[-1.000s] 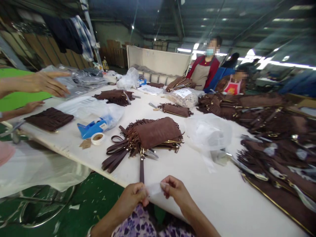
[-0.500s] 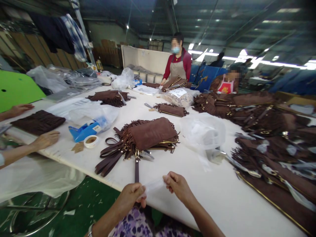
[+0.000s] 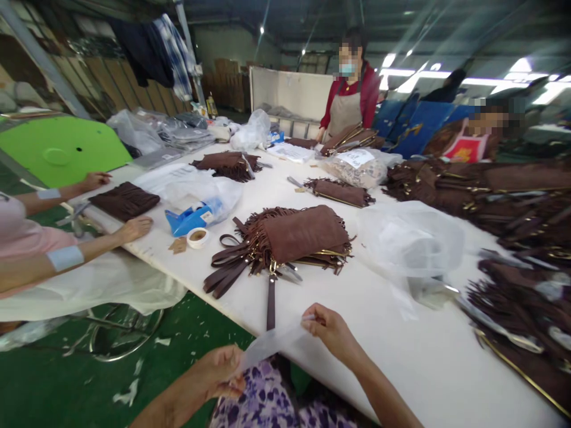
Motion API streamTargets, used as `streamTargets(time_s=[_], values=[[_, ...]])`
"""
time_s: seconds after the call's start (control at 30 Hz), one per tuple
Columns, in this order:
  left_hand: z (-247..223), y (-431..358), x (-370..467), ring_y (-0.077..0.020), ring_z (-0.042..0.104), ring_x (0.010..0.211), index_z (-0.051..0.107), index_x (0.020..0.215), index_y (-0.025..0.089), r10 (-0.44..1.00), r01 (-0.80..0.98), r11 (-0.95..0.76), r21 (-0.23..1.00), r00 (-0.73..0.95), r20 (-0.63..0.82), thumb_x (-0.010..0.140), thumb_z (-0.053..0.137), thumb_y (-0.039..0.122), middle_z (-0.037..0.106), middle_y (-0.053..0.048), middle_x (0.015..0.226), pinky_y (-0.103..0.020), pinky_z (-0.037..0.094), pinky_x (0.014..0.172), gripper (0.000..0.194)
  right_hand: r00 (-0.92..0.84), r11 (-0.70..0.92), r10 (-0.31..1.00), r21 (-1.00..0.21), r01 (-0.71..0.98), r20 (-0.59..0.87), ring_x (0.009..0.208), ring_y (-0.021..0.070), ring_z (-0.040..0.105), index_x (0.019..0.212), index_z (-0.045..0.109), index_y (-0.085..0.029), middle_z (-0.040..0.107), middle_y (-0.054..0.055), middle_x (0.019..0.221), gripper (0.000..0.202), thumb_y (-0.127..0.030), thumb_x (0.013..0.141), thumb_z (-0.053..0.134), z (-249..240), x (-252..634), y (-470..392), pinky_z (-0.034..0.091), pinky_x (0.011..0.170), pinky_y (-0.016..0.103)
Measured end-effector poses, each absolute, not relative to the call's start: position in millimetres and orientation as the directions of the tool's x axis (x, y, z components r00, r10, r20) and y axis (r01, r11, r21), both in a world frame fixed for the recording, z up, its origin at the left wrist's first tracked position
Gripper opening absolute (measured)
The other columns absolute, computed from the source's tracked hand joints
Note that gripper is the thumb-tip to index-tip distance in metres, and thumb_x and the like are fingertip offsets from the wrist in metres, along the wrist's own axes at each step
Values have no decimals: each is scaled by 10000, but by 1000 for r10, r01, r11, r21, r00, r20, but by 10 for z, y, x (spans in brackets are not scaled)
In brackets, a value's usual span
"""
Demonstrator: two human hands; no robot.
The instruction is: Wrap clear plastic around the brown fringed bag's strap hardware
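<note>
Between my hands a strip of thin translucent plastic is stretched out near the table edge. My left hand pinches its lower left end, over my lap. The upper right end is held between thumb and fingers of my right hand. Just beyond them lies a stack of brown fringed pouches with gold zips. Brown wrist straps spread from its left side, and one strap hangs toward me, its lower end passing behind the plastic strip.
Left of the stack are a blue tape dispenser and a tape roll. A co-worker's hand rests by a folded brown piece. Clear plastic bags and more brown pouches lie right. A person in an apron stands across.
My hands have moved apart, with the left going down and left, so more of the plastic strip shows. The view has turned left, bringing more of the co-worker's arms into sight.
</note>
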State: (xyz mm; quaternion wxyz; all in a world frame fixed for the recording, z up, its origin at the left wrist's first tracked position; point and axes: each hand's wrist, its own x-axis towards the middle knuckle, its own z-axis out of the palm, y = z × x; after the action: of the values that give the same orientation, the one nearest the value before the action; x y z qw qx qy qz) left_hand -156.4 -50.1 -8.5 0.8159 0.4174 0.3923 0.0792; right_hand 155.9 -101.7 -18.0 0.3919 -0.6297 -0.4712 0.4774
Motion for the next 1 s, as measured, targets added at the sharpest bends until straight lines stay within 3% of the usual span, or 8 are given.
streamTargets(time_s=[0.1,0.23,0.4,0.6,0.7,0.8,0.9,1.0], values=[[-103,-542,-1612,-167,586,741,581,899,138,502,86,700,709,646,-574,846,625,464,615,-57,798,-324,490,756,333,90,-254,967,-938,236,-239,647,123,481,824,608,-185,559,-24,692,99,-279,799,592,-175,1520,-990,356,592,247],[-293,-518,-1649,-136,575,647,530,769,156,600,59,708,704,474,-644,708,776,454,592,-7,721,-297,502,712,391,90,-272,962,-933,236,-258,646,123,483,814,610,-183,554,-25,684,104,-284,788,602,-212,1507,-969,359,597,248],[-546,-542,-1728,-141,562,546,503,652,165,656,108,682,723,345,-671,564,817,584,580,16,574,-309,521,652,531,154,-373,926,-896,242,-344,563,120,480,752,580,-178,545,-32,615,172,-345,784,606,-281,1399,-958,357,546,245],[-961,-816,-2132,-202,584,488,538,628,176,563,290,703,650,332,-757,592,623,801,562,-8,473,-299,456,534,632,126,-334,941,-803,494,-314,557,116,481,620,542,-188,528,-36,553,301,-381,851,536,-176,1084,-981,284,517,231],[-901,-796,-2246,-227,600,585,577,617,171,671,446,471,761,380,-637,680,565,768,623,-53,577,-315,457,589,601,61,-265,956,-757,597,-286,575,109,489,630,560,-192,561,-38,581,274,-351,852,544,-85,922,-962,251,515,227],[-574,-615,-2041,-248,623,840,664,867,182,792,428,244,870,431,-433,769,615,598,697,-65,880,-315,467,755,430,1,-208,963,-735,646,-271,582,106,508,643,578,-196,599,-37,606,261,-362,845,568,9,749,-912,241,524,227],[-300,-465,-1620,-255,607,974,643,1063,191,705,197,323,926,603,-374,767,679,479,686,-70,1034,-317,451,853,415,-26,-172,966,-719,673,-256,580,108,518,642,583,-200,610,-33,604,236,-334,836,578,81,604,-848,240,526,228],[-293,-451,-1304,-214,602,731,668,793,137,686,71,422,904,627,-370,716,735,448,681,-58,759,-288,442,683,327,-15,-189,965,-740,645,-260,581,114,535,662,586,-210,617,-32,607,215,-317,846,556,95,598,-776,259,524,224]])
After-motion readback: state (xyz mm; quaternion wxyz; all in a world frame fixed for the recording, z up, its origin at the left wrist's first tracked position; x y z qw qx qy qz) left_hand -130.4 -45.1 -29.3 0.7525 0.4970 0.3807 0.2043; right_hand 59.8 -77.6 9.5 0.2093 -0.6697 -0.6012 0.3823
